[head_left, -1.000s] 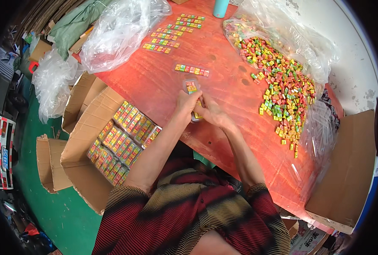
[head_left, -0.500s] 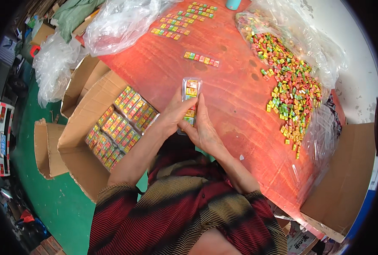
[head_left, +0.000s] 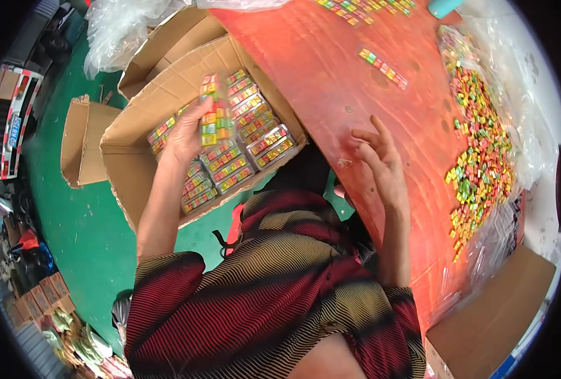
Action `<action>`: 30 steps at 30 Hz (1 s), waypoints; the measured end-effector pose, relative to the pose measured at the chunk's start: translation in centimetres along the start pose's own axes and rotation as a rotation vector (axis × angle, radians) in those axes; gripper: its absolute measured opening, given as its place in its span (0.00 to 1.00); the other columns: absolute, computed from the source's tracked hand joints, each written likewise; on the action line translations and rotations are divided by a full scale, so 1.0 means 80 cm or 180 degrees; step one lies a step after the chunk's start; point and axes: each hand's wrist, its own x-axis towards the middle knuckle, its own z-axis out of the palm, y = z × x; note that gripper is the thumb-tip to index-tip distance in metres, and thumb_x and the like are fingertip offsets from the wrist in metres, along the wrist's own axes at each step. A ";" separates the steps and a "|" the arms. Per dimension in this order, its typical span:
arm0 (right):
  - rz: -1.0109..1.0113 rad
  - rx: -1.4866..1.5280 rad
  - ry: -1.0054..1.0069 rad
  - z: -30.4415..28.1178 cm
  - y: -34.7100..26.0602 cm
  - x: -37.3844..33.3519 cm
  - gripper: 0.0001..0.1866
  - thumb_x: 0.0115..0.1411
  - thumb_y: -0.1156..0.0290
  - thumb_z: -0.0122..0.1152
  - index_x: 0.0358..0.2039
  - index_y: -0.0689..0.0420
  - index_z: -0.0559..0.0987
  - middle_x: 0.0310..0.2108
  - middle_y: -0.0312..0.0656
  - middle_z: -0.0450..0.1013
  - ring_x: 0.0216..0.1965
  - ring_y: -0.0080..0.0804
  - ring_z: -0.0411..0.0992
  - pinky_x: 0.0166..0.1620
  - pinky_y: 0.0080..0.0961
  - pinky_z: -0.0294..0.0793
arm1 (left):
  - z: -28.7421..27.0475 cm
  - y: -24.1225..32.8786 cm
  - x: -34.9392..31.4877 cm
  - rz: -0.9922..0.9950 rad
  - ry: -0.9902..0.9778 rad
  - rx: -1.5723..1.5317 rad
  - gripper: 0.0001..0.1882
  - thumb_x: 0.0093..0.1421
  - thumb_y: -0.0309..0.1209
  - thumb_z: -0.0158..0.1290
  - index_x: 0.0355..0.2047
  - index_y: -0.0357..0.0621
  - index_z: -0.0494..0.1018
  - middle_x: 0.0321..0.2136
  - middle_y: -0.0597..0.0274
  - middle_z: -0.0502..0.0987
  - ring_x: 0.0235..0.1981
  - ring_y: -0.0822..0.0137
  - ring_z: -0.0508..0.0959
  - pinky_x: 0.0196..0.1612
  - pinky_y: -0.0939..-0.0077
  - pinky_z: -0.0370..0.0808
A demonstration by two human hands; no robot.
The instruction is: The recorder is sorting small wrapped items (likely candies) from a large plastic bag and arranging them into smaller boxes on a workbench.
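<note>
My left hand [head_left: 187,129] grips a clear plastic pack [head_left: 211,117] of small, brightly wrapped pieces. It is held over an open cardboard box [head_left: 129,142]. Inside the box lie rows of similar filled packs [head_left: 230,165], set side by side. The held pack is slightly blurred. My right hand [head_left: 381,158] is above the red table [head_left: 331,82], its fingers apart and nothing in them. Farther off, a single row of wrapped pieces [head_left: 383,67] lies on the table.
Loose wrapped pieces [head_left: 482,158] form a long heap at the table's right, beside clear plastic bags [head_left: 514,114]. More rows [head_left: 362,9] lie at the far edge near a teal container [head_left: 443,7]. Cardboard [head_left: 495,322] stands at the lower right; another carton [head_left: 88,142] sits on the green floor.
My left hand has carried the pack from over the table leftward to the box. My right hand has let go of it and moved right. The view has turned left.
</note>
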 end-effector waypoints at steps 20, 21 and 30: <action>0.0352 -0.0127 0.0141 -0.010 0.027 -0.015 0.19 0.57 0.74 0.47 0.49 0.63 0.63 0.40 0.43 0.67 0.39 0.24 0.67 0.46 0.21 0.65 | -0.159 -0.158 0.225 -0.0995 0.0201 0.3518 0.33 0.39 0.24 0.63 0.46 0.35 0.62 0.39 0.61 0.69 0.41 0.68 0.67 0.46 0.77 0.63; 0.0425 -0.0077 0.0123 -0.006 0.026 -0.014 0.18 0.57 0.74 0.47 0.48 0.63 0.64 0.40 0.43 0.67 0.39 0.24 0.67 0.46 0.21 0.65 | -0.176 -0.160 0.228 -0.0924 0.0142 0.3748 0.32 0.38 0.24 0.63 0.46 0.36 0.63 0.38 0.62 0.70 0.40 0.68 0.68 0.45 0.77 0.64; 0.0417 -0.0309 0.0179 0.003 0.030 -0.020 0.17 0.57 0.75 0.48 0.47 0.64 0.66 0.43 0.41 0.68 0.42 0.24 0.66 0.47 0.20 0.64 | -0.199 -0.183 0.238 -0.0710 -0.0129 0.4346 0.25 0.36 0.32 0.61 0.39 0.45 0.72 0.33 0.54 0.74 0.39 0.63 0.71 0.40 0.71 0.67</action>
